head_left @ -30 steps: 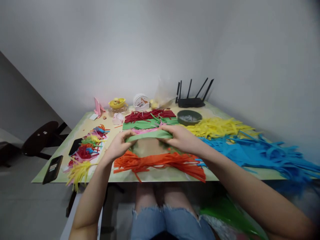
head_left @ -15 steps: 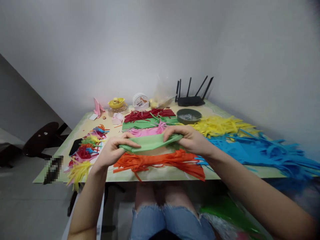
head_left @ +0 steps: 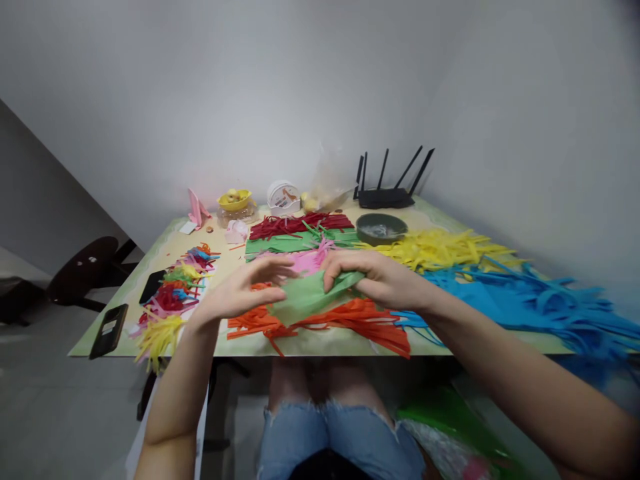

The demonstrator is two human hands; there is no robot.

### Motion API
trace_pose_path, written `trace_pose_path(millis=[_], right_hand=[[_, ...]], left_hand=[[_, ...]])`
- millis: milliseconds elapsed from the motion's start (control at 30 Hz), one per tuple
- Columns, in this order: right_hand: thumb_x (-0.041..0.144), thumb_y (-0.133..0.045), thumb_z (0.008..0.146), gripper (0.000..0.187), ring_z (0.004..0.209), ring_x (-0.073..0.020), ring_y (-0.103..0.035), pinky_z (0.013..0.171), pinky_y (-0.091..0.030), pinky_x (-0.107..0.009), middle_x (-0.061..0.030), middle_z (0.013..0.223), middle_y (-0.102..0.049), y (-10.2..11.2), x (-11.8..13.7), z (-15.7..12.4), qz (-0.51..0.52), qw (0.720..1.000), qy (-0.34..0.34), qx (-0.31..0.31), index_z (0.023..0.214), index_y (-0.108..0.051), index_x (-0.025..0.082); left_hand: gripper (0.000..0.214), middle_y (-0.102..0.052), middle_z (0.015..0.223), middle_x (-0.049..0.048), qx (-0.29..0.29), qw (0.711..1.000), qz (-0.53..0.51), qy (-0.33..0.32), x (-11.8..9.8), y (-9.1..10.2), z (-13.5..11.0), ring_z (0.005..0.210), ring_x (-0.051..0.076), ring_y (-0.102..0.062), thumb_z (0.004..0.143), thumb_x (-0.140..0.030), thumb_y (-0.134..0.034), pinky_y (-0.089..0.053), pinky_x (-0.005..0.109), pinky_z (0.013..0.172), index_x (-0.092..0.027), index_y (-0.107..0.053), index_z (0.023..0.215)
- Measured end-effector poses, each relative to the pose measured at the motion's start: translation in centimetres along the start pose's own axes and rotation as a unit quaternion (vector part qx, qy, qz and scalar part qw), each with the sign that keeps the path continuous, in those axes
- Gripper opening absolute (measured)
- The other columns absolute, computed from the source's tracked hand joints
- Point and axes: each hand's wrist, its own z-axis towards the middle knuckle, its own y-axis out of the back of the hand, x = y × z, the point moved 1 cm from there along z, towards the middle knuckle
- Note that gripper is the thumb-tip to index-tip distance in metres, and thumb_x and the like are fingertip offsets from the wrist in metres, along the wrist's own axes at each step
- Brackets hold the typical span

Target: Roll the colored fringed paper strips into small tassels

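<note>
Above the pale, green-bordered surface (head_left: 160, 253), a limp, light green sheet of thin, tissue-like material (head_left: 307, 298) hung from the right hand (head_left: 367, 275), which pinched its right end between thumb and curled fingers. The left hand (head_left: 255, 285) stood with thumb and fingers spread at the sheet's other end; whether its thumb touched the sheet could not be told. Gripped firmly on one side only, the sheet could sag or fold over itself, and a hard tug might crease or tear material that looked so thin. Just below lay a loose bundle of bright orange strips (head_left: 353, 319), with a flat pink fringed bundle (head_left: 303, 262) beyond; a low sweep could drag strips out of line. A careless right forearm could likewise snag the tangled bright blue strips (head_left: 500, 301).
</note>
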Motion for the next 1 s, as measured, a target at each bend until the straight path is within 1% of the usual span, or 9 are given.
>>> trace_pose_path(millis=[67,167,333,400,467,567,767,900,1000], right_hand=[[-0.001,-0.035,0.057,0.042,0.082,-0.0149,-0.061,0.077,-0.047,-0.026,-0.0041,0.086,-0.067,0.0,0.1,-0.1,-0.011,1.000,0.005,0.003,0.082,-0.063,0.017],[0.000,-0.038,0.066,0.041,0.089,-0.0163,-0.063,0.082,-0.048,-0.028,-0.0055,0.095,-0.068,0.9,0.7,-0.7,-0.042,0.999,-0.007,0.032,0.092,-0.065,0.018],[0.028,-0.063,0.078,0.064,0.118,-0.0242,-0.055,0.092,-0.047,-0.033,-0.0094,0.136,-0.054,2.0,1.7,-0.6,-0.088,0.989,-0.096,0.073,0.139,-0.043,0.022],[0.036,-0.065,0.079,0.058,0.109,-0.0239,-0.059,0.086,-0.048,-0.033,-0.0100,0.126,-0.061,1.2,1.5,0.0,-0.107,0.985,-0.126,0.051,0.133,-0.050,0.021],[0.037,-0.063,0.081,0.032,0.085,-0.0201,-0.063,0.072,-0.047,-0.028,-0.0072,0.096,-0.069,-0.2,1.0,0.6,-0.132,0.978,-0.154,0.052,0.106,-0.065,0.017],[0.037,-0.058,0.085,0.025,0.059,-0.0133,-0.053,0.056,-0.036,-0.023,0.0001,0.062,-0.059,-1.6,0.1,0.7,-0.136,0.972,-0.187,0.047,0.071,-0.063,0.016],[0.042,-0.058,0.084,0.034,0.053,-0.0105,-0.044,0.052,-0.029,-0.022,0.0032,0.054,-0.049,-1.2,0.2,0.3,-0.134,0.971,-0.189,0.052,0.061,-0.057,0.017],[0.042,-0.055,0.085,0.031,0.058,-0.0122,-0.050,0.055,-0.034,-0.022,0.0011,0.060,-0.056,-0.9,0.5,0.2,-0.115,0.973,-0.194,0.059,0.067,-0.060,0.017],[0.034,-0.056,0.084,0.020,0.065,-0.0137,-0.056,0.059,-0.040,-0.022,-0.0010,0.070,-0.063,-1.4,0.6,-0.3,-0.070,0.979,-0.191,0.020,0.077,-0.062,0.017]], left_hand=[[0.034,-0.067,0.095,0.0071,0.011,0.997,0.023,0.074,0.6,-1.1,1.0,0.083,0.017,-0.062,0.077,-0.036,-0.069,-0.048,0.027,0.073,-0.015,-0.064,0.103],[0.029,-0.052,0.061,-0.0028,0.024,0.991,0.049,0.124,1.0,-1.9,1.4,0.054,0.009,-0.045,0.077,-0.041,-0.066,-0.036,0.021,0.052,-0.013,-0.060,0.070],[0.033,-0.042,0.059,-0.0050,-0.045,0.971,0.226,0.060,0.2,-1.9,0.6,0.058,0.008,-0.038,0.084,-0.036,-0.060,-0.030,0.020,0.054,-0.015,-0.050,0.060],[0.032,-0.042,0.058,-0.0051,-0.052,0.956,0.283,0.051,-0.1,-2.2,0.4,0.058,0.009,-0.038,0.084,-0.034,-0.060,-0.029,0.020,0.054,-0.015,-0.052,0.061],[0.030,-0.044,0.056,-0.0050,-0.058,0.949,0.304,0.060,-0.1,-2.5,0.3,0.056,0.009,-0.039,0.085,-0.034,-0.060,-0.028,0.021,0.053,-0.014,-0.056,0.062],[0.030,-0.051,0.056,-0.0040,-0.061,0.952,0.289,0.080,0.1,-2.6,0.1,0.054,0.009,-0.041,0.086,-0.037,-0.058,-0.030,0.021,0.052,-0.014,-0.062,0.066],[0.024,-0.056,0.059,-0.0037,-0.033,0.964,0.246,0.095,0.2,-1.8,-0.3,0.056,0.009,-0.047,0.082,-0.034,-0.064,-0.034,0.019,0.053,-0.014,-0.062,0.068],[0.025,-0.054,0.059,-0.0039,-0.053,0.967,0.235,0.085,0.1,-1.6,-0.5,0.057,0.009,-0.048,0.082,-0.033,-0.063,-0.036,0.019,0.054,-0.014,-0.060,0.067],[0.022,-0.056,0.065,-0.0031,-0.088,0.977,0.175,0.082,0.3,-1.8,-1.0,0.057,0.009,-0.053,0.082,-0.033,-0.063,-0.040,0.019,0.054,-0.015,-0.058,0.070]])
